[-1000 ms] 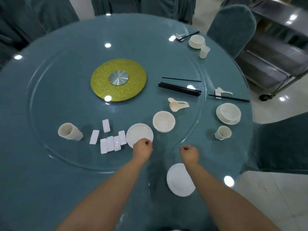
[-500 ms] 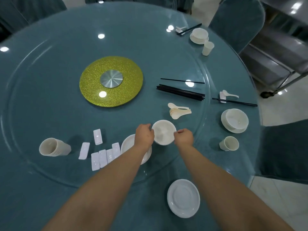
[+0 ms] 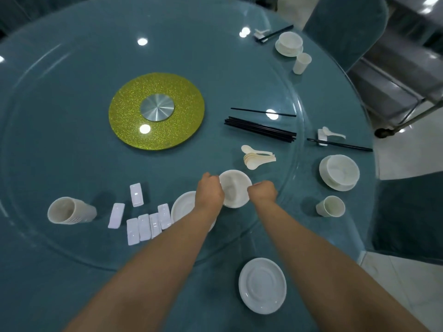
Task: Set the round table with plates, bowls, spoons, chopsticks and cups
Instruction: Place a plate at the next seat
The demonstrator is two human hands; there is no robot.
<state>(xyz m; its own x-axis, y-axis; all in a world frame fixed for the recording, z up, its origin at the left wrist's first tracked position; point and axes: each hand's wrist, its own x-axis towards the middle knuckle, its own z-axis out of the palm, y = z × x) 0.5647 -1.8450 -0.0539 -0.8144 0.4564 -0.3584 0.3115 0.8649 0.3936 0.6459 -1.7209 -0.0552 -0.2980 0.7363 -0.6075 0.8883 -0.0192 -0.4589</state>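
A stack of white bowls (image 3: 235, 188) stands on the glass turntable, and both hands grip its rim: my left hand (image 3: 210, 193) on the left side, my right hand (image 3: 262, 191) on the right. A stack of plates (image 3: 184, 207) lies partly under my left forearm. One white plate (image 3: 262, 285) lies alone near the table's front edge. Spoons (image 3: 257, 158) and black chopsticks (image 3: 260, 129) lie beyond the bowls. Stacked cups (image 3: 69, 210) lie on their side at the left, with several white chopstick rests (image 3: 143, 224) beside them.
Two set places lie at the right: a bowl on a plate (image 3: 339, 172) with a cup (image 3: 332, 206), and farther back another bowl (image 3: 289, 43) with a cup (image 3: 302, 63). A yellow disc (image 3: 157, 111) marks the centre. Chairs (image 3: 345, 27) and a metal cart (image 3: 407, 75) stand to the right.
Both hands moved forward from the near edge of the turntable to the stack of bowls and closed on its rim. The view shifted closer to the table.
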